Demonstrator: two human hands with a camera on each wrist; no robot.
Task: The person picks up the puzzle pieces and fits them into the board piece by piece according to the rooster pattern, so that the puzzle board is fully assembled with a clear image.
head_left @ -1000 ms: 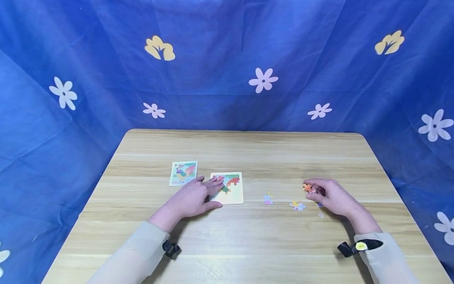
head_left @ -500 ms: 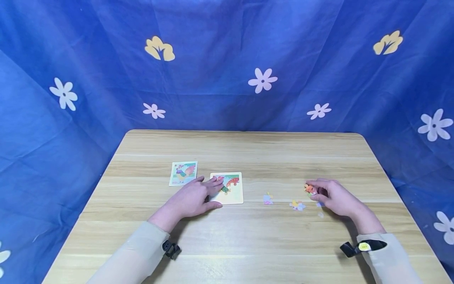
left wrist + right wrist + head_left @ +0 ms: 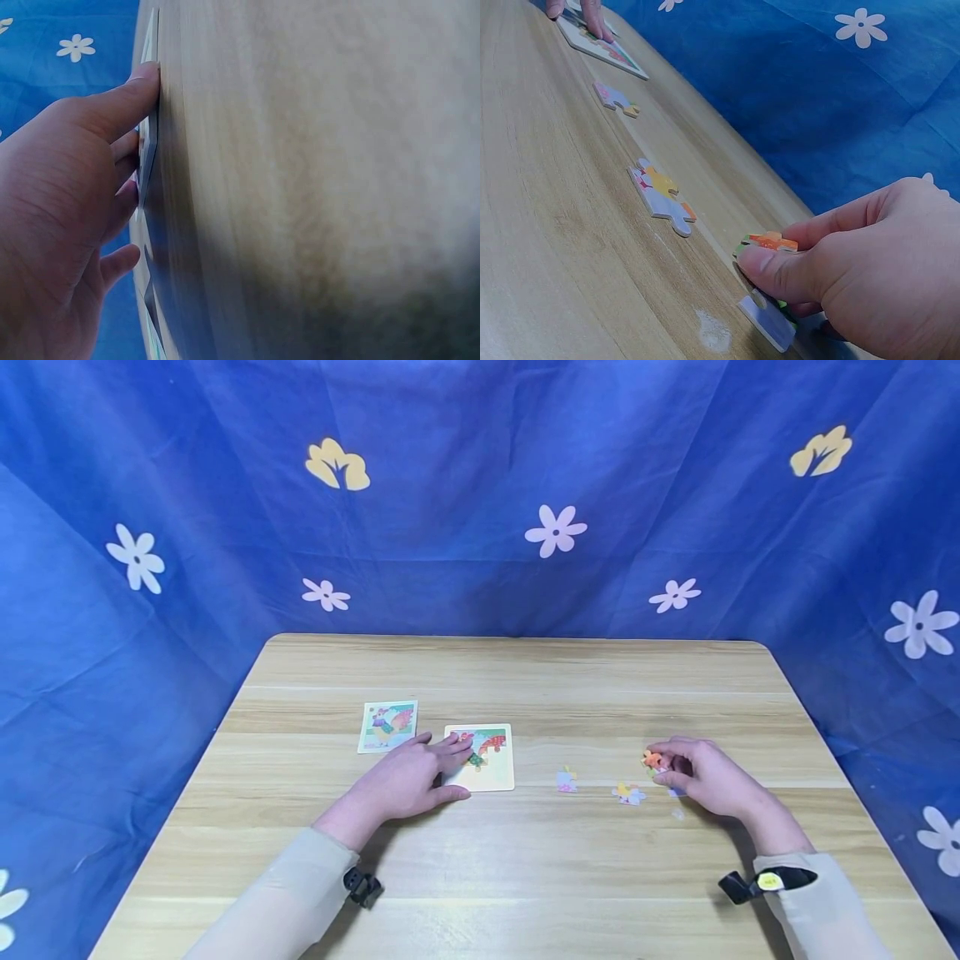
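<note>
Orange jigsaw piece (image 3: 774, 241) is pinched by the right hand (image 3: 885, 274), at the right side of the table (image 3: 540, 877). Left hand (image 3: 411, 778) rests, fingers extended, on the partly filled puzzle board (image 3: 501, 778). Current step appears to be piece pickup; next move likely requires carrying it left and aligning its tabs.

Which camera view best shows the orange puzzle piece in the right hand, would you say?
The right wrist view: the orange puzzle piece appears largest there, pinched by the right hand. The head view shows it small; the left wrist view misses it.
</note>
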